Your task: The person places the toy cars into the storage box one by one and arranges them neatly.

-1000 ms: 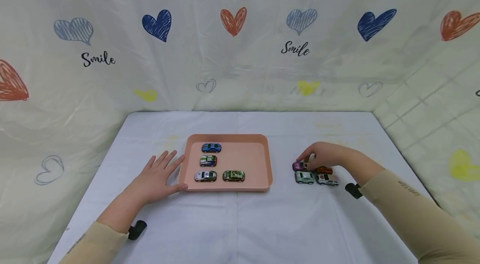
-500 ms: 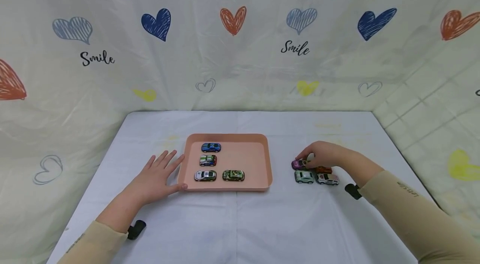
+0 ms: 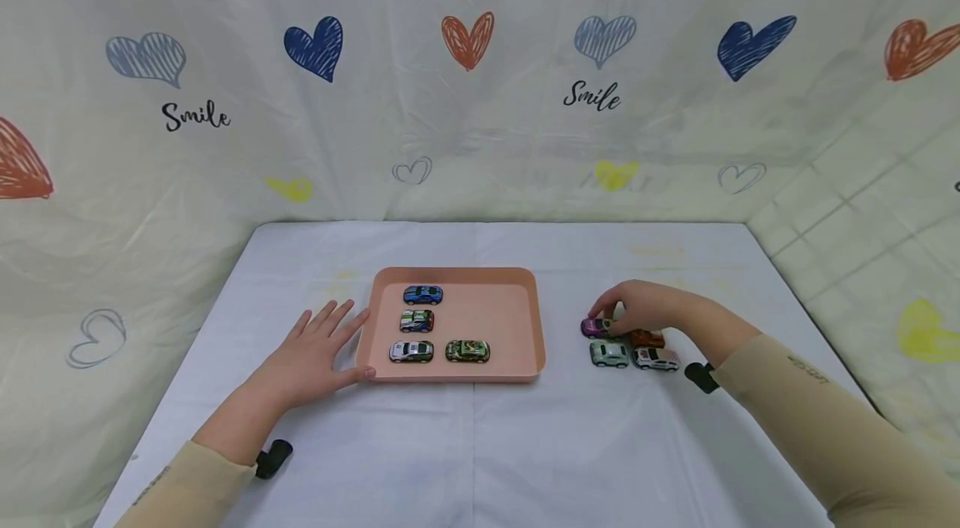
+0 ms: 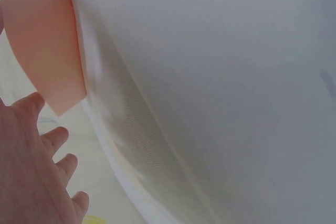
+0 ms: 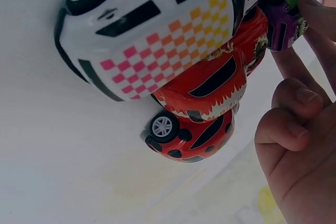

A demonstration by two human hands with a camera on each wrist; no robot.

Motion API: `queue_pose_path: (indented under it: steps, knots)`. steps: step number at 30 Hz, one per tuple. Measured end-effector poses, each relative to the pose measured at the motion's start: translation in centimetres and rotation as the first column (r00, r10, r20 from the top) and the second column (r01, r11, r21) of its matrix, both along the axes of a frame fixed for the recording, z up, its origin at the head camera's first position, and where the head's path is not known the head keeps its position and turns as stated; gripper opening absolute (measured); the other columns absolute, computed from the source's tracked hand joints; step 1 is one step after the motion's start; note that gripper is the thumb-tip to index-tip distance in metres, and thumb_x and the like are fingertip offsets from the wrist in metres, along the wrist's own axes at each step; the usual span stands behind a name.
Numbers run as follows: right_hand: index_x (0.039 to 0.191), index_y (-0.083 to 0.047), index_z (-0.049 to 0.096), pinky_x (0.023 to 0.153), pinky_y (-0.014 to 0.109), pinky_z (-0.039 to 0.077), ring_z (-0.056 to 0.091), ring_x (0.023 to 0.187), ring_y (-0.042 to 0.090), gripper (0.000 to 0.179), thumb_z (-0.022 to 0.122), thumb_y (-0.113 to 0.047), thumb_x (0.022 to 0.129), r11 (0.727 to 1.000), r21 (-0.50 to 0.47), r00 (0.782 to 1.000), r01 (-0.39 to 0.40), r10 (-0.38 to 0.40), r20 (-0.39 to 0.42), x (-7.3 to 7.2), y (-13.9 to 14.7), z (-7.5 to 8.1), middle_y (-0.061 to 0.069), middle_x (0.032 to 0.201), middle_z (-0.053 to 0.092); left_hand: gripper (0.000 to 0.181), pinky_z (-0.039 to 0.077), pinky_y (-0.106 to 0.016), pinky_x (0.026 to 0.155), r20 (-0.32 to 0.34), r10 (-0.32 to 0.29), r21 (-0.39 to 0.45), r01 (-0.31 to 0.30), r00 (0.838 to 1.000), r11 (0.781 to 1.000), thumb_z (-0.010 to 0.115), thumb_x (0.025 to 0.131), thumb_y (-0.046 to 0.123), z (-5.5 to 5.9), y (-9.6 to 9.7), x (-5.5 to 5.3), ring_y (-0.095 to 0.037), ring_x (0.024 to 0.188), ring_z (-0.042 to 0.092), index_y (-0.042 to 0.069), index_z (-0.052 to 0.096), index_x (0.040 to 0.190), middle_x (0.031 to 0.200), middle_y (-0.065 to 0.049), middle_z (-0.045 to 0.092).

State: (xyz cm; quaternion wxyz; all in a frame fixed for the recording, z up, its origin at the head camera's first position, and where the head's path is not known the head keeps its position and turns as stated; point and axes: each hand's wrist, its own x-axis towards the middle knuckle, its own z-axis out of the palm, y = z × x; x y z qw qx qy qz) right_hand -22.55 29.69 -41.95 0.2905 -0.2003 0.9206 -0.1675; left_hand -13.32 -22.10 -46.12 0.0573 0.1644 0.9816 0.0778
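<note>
My right hand (image 3: pixel 643 305) pinches a purple toy car (image 3: pixel 597 328) between thumb and finger, at the back left of a small cluster. In the right wrist view the purple car (image 5: pixel 281 27) sits at the fingertips, while the other fingers curl toward the palm. Beside it are a mint toy car (image 3: pixel 609 355), a white toy car (image 3: pixel 656 359) with a checkered roof and a red toy car (image 3: pixel 647 339). A ladybug-spotted red car (image 5: pixel 194 137) shows behind these. My left hand (image 3: pixel 311 357), fingers spread, touches the left edge of a pink tray (image 3: pixel 510 328).
Inside the tray stand a blue toy car (image 3: pixel 423 295), a white-and-green one (image 3: pixel 416 321), a silver one (image 3: pixel 411 352) and a green patterned one (image 3: pixel 467 351). A white cloth covers the table (image 3: pixel 480 453). Behind it hangs a heart-printed sheet (image 3: pixel 517 128).
The right hand has shifted slightly left and toward the back with the purple car, widening its gap from the mint car. The left hand and tray have stayed put.
</note>
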Motion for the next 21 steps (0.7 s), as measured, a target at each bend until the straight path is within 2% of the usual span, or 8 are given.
queue_pose_path:
  steps: [4,12,15,21]
  knots:
    - [0.122,-0.02,0.071,0.065,0.031,0.049,0.055,0.083,0.018,0.032,0.071,-0.015,0.09,1.0,-0.018,1.0,0.025,-0.025,0.008,-0.2,0.0,0.0,0.001,0.11,0.065,0.1,0.008,-0.061,0.119,-0.014,-0.004,0.012,0.005,1.0,1.0,0.056,0.081,0.078,0.0,0.0,0.0,-0.04,0.149,0.015,0.02,0.031,0.157,0.161,-0.016,0.025]
    - [0.122,-0.023,0.072,0.08,0.035,0.053,0.056,0.101,0.02,0.033,0.073,-0.016,0.09,0.999,-0.039,0.999,0.038,-0.038,-0.013,-0.8,-0.1,0.5,0.0,0.115,0.066,0.1,0.006,-0.06,0.12,0.0,0.0,-0.012,0.0,1.0,1.0,0.055,0.081,0.079,-0.5,-0.2,-0.2,-0.038,0.15,0.013,0.021,0.028,0.158,0.163,-0.014,0.022]
    - [0.122,-0.023,0.073,0.079,0.034,0.053,0.055,0.1,0.021,0.033,0.074,-0.017,0.089,0.998,-0.054,0.999,0.039,-0.039,-0.009,-0.9,-0.2,0.8,-0.001,0.113,0.066,0.1,0.005,-0.06,0.12,0.011,0.002,-0.012,-0.002,1.0,1.0,0.054,0.081,0.08,-0.6,-0.2,-0.3,-0.038,0.15,0.011,0.021,0.027,0.158,0.163,-0.013,0.021]
    - [0.121,-0.025,0.073,0.071,0.032,0.051,0.055,0.088,0.019,0.033,0.074,-0.019,0.089,0.998,-0.065,0.999,0.015,-0.017,-0.034,-1.3,-0.8,1.4,-0.002,0.111,0.066,0.101,0.003,-0.059,0.12,0.011,0.005,-0.015,-0.004,1.0,1.0,0.054,0.081,0.079,-0.6,-0.2,-0.4,-0.038,0.15,0.011,0.021,0.028,0.158,0.163,-0.014,0.021]
